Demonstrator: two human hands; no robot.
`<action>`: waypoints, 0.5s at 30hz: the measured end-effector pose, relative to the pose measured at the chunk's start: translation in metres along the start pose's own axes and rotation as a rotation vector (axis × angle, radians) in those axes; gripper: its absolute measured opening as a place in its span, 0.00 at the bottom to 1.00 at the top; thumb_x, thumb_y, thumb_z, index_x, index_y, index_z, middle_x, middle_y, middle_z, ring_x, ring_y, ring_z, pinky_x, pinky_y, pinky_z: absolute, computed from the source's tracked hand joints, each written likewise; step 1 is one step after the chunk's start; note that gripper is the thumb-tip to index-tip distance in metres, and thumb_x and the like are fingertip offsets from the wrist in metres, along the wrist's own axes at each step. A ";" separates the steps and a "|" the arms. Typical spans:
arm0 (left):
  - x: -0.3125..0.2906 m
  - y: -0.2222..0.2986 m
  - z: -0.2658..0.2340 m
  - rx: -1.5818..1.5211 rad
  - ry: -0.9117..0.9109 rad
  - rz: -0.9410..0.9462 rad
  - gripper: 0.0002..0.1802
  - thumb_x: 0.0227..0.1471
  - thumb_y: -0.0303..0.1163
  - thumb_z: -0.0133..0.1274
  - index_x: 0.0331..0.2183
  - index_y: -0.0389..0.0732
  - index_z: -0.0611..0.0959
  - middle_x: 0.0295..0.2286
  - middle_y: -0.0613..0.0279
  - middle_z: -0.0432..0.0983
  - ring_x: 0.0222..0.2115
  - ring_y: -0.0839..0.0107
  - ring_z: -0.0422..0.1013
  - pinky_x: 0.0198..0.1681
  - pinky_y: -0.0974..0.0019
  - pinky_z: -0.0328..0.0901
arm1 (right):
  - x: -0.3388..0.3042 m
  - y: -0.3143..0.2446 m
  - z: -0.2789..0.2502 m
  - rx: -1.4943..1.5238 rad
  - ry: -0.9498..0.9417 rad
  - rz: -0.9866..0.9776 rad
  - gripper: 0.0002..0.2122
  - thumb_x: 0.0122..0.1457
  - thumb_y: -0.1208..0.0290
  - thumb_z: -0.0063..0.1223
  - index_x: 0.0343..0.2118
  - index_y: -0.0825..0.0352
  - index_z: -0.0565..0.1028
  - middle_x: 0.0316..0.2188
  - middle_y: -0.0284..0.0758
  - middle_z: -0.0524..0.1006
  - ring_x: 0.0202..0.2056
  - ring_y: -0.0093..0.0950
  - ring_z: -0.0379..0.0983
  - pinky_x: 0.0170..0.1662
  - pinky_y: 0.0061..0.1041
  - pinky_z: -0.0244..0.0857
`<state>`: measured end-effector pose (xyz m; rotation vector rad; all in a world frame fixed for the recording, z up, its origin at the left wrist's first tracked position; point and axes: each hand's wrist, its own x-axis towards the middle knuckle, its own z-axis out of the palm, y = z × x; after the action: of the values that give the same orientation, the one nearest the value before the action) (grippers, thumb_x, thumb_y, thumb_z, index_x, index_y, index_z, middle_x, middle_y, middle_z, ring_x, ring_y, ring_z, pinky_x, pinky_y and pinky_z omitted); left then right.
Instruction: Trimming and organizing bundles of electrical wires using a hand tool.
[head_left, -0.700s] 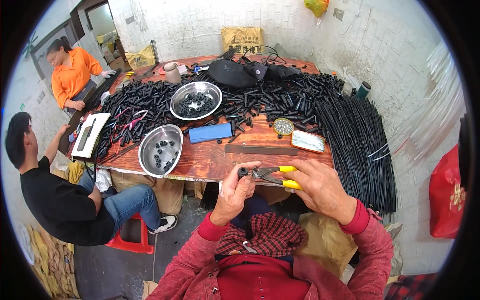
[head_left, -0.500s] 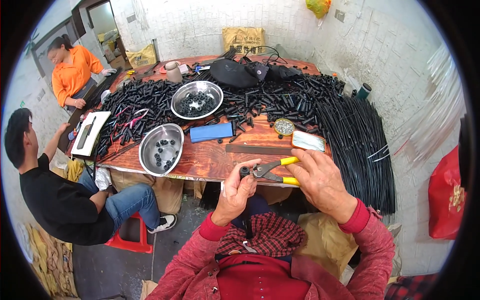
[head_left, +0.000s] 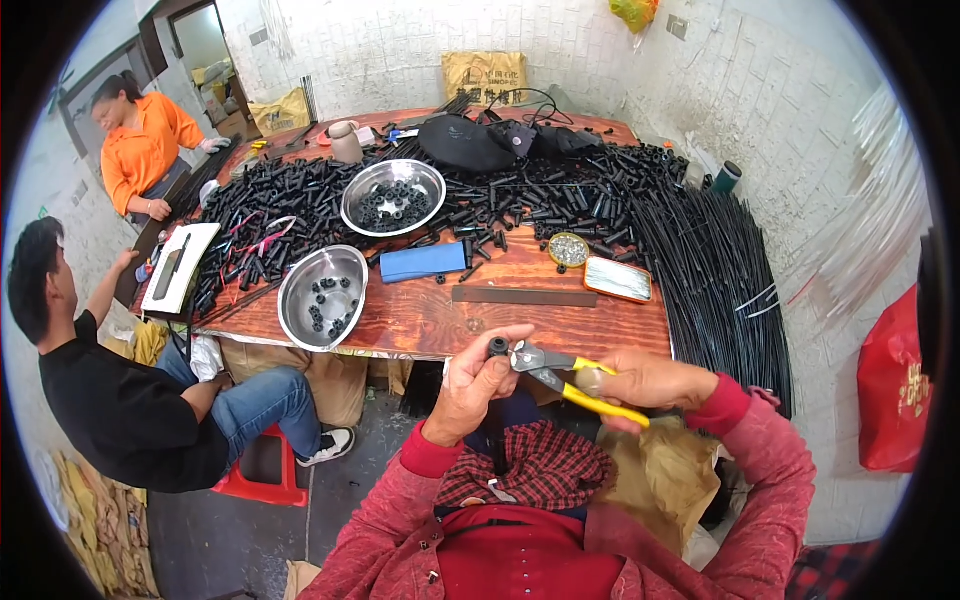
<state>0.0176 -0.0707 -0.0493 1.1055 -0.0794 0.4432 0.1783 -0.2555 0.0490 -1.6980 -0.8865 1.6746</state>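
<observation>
Head view: nearest of all, in front of the blue case (head_left: 423,261), a black tube fitting (head_left: 498,346) stands roughly upright, its round end up. The left hand (head_left: 468,385) pinches it between thumb and fingers; how far it runs down behind them I cannot tell. I'd judge this piece unfinished, since the yellow-handled pliers (head_left: 545,358) sit right at its side, though whether their jaws touch it is too small to make out. The right hand (head_left: 645,383) curls round the pliers, thumb against the grips, whose two handles stand well apart.

On the table (head_left: 430,325), a flat dark bar (head_left: 524,296) lies just to the near right of the case. To the case's left, a steel bowl (head_left: 296,275) holds a few black rings, seemingly only a small share of the work. To its right are an orange-rimmed tray (head_left: 615,297) and, just behind that, a round yellow tin (head_left: 569,267) of small silvery bits. Behind the case, a second bowl (head_left: 390,231) holds more rings. Beyond spreads a great heap of black tubes (head_left: 560,205); if those are waiting, most remains.
</observation>
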 end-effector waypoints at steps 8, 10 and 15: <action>0.004 -0.005 -0.012 -0.009 -0.006 -0.014 0.25 0.63 0.42 0.50 0.53 0.33 0.72 0.23 0.75 0.62 0.21 0.85 0.53 0.24 0.78 0.50 | -0.001 0.011 0.023 -0.960 0.921 -0.791 0.23 0.48 0.66 0.68 0.44 0.70 0.71 0.26 0.42 0.77 0.30 0.37 0.78 0.33 0.34 0.70; 0.005 -0.005 -0.010 -0.033 -0.017 -0.037 0.26 0.62 0.43 0.51 0.53 0.32 0.72 0.22 0.75 0.62 0.21 0.85 0.53 0.24 0.77 0.50 | -0.007 0.022 0.018 -0.923 0.763 -0.712 0.17 0.57 0.61 0.60 0.41 0.70 0.72 0.23 0.43 0.77 0.25 0.32 0.78 0.28 0.30 0.71; 0.004 -0.004 -0.001 -0.075 -0.059 -0.046 0.27 0.62 0.43 0.51 0.53 0.32 0.71 0.22 0.74 0.61 0.20 0.85 0.53 0.24 0.77 0.50 | -0.012 0.032 0.000 0.304 0.035 -0.058 0.21 0.64 0.50 0.48 0.36 0.70 0.72 0.17 0.37 0.74 0.16 0.22 0.72 0.19 0.18 0.65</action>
<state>0.0230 -0.0699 -0.0517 1.0447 -0.1212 0.3638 0.1798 -0.2850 0.0309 -1.4778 -0.6219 1.6413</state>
